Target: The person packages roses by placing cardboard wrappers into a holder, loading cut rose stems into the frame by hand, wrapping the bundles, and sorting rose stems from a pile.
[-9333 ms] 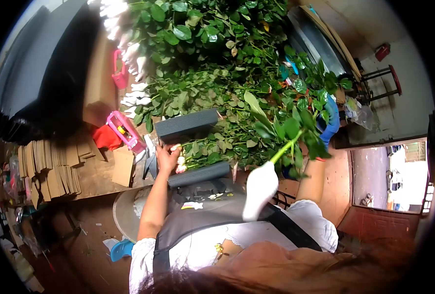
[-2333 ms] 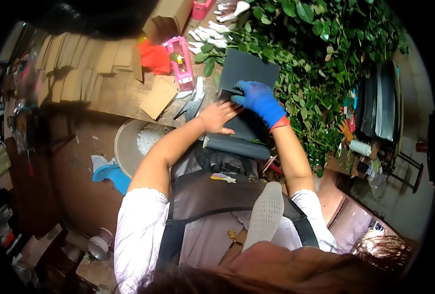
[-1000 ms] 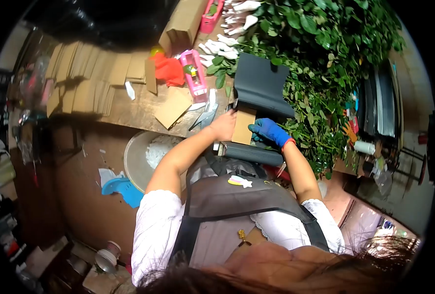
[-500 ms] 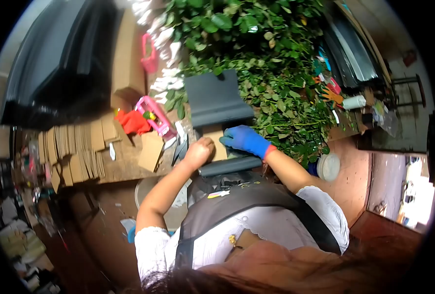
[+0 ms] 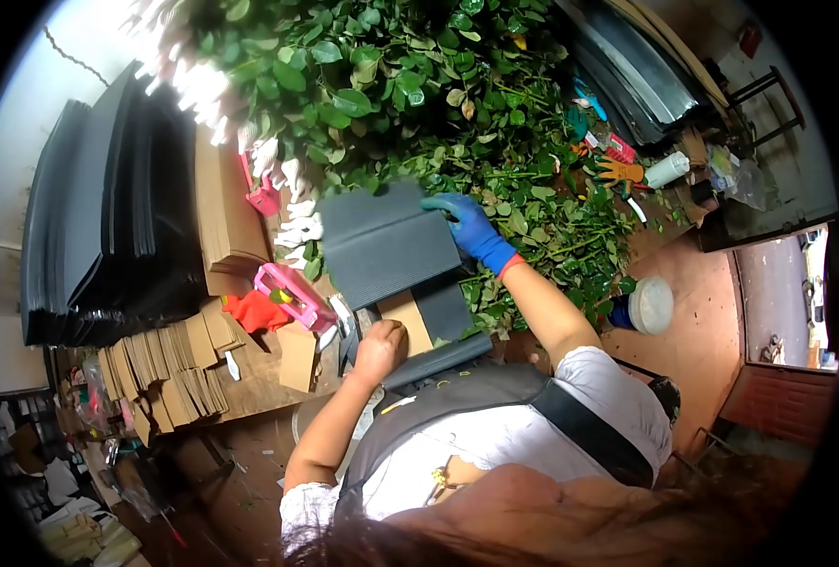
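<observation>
My right hand [image 5: 476, 231], in a blue glove with a red cuff, pinches the right edge of a dark grey corrugated plastic sheet [image 5: 381, 246]. The sheet is creased across and tilted up over the table. Beneath it another dark grey panel [image 5: 443, 307] lies flat, with a brown cardboard piece [image 5: 408, 319] on it. My bare left hand [image 5: 381, 350] has its fingers curled at the left edge of that cardboard; the fingertips are hidden. A rolled-up dark edge [image 5: 438, 359] lies close to my apron.
Leafy cut stems [image 5: 419, 94] heap up behind the sheet. To the left stand a pink plastic holder [image 5: 296, 295], a red cloth [image 5: 256, 310], cardboard pieces [image 5: 164, 369] and stacked black sheets [image 5: 107, 208]. An orange glove [image 5: 618, 172] and a white bucket [image 5: 651, 305] are at the right.
My right hand has moved from the cardboard up to the sheet's right edge, and the sheet has swung up and leftward. My left hand stays by the cardboard. The view has shifted.
</observation>
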Tool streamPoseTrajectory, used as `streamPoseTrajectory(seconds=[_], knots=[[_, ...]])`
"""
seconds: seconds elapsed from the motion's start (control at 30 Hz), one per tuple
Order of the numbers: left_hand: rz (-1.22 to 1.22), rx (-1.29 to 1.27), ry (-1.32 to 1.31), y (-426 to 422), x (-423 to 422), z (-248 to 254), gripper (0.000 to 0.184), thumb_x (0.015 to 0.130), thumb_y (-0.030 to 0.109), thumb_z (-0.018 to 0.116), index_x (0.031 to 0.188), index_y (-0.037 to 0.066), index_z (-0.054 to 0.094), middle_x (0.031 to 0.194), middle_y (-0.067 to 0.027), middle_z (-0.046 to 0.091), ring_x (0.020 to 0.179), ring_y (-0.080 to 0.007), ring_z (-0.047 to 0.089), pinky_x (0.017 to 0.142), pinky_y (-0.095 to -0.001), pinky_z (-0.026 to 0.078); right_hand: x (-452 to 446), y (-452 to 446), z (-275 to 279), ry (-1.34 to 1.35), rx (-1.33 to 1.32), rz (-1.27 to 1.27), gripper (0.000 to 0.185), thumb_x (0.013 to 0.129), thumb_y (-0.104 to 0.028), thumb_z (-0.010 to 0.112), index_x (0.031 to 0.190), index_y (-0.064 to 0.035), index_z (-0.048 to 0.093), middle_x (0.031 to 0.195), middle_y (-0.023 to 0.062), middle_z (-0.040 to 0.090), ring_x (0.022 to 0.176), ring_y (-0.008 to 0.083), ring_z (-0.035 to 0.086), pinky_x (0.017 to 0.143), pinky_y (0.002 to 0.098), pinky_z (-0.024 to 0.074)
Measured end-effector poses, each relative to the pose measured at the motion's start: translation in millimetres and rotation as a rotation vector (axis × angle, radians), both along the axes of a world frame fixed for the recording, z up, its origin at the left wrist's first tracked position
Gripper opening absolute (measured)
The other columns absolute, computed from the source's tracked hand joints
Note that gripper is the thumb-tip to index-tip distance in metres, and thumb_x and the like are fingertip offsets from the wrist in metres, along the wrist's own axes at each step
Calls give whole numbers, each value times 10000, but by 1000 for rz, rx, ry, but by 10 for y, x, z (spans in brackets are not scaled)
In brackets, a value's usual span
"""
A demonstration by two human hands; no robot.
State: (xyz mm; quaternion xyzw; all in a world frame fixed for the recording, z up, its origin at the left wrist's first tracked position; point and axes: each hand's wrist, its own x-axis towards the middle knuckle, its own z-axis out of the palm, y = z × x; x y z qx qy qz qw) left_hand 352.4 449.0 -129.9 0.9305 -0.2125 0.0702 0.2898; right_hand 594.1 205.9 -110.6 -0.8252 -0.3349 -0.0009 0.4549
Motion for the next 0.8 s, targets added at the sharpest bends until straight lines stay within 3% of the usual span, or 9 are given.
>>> streamPoseTrajectory(seconds=[0.03,0.13,0.27,0.37,0.5,0.6,0.67,0.73,0.8], knots=[[7,0,4,2,-16,-35,153,771,36,689,922,10,676,966,-131,664,912,-320,653,803,-395,554,-144,55,251,120,211,-16,377,879,-117,682,1256,-113,675,1163,125,709,1067,285,675,954,382,523],[19,1,35,12,-4,35,183,771,44,699,950,10,681,987,-126,668,935,-315,653,802,-384,560,-13,-47,241,406,-286,102,363,897,-159,674,1258,-127,669,1175,115,703,1061,281,676,962,377,520],[38,-18,44,8,13,78,132,803,52,703,928,14,687,986,-120,670,932,-307,652,791,-381,563,546,30,414,189,-539,-94,333,908,-225,631,1230,-150,670,1259,122,661,1129,263,646,989,388,496],[50,-17,65,-18,15,122,114,819,54,705,924,12,691,990,-116,672,932,-305,652,791,-383,563,970,342,290,-185,-1032,-143,322,898,-226,623,1213,-185,676,1406,118,568,1271,261,557,1065,428,421],[58,-35,66,-42,0,61,131,820,52,707,943,8,694,999,-110,673,932,-303,652,796,-385,560,1343,482,-401,-282,-1119,-207,310,871,-285,644,1158,-170,671,1323,86,581,1241,293,532,1113,497,339],[58,-35,75,-24,-4,98,148,813,47,702,955,7,696,1005,-116,670,930,-307,653,803,-386,558,1087,522,393,-352,-978,-205,239,889,-305,630,1072,-156,668,1184,89,620,1150,293,576,1081,531,352],[62,-38,67,-20,-12,52,163,807,44,701,965,6,697,1009,-118,669,934,-307,654,805,-385,557,835,408,761,-756,-684,-218,242,884,-355,657,1013,-151,667,1052,81,657,1059,280,613,1038,480,397],[66,-63,30,-37,-8,62,177,796,33,700,970,5,703,1029,-123,676,928,-308,656,800,-393,561,799,320,790,-496,-787,-25,225,885,-366,660,941,-148,668,897,65,678,935,273,650,932,436,448],[57,-47,42,-41,-20,103,156,795,29,699,948,5,706,1017,-120,679,928,-310,659,794,-385,563,828,213,912,-237,-1033,-67,225,900,-368,642,985,-160,632,983,72,673,985,276,630,968,430,451]])
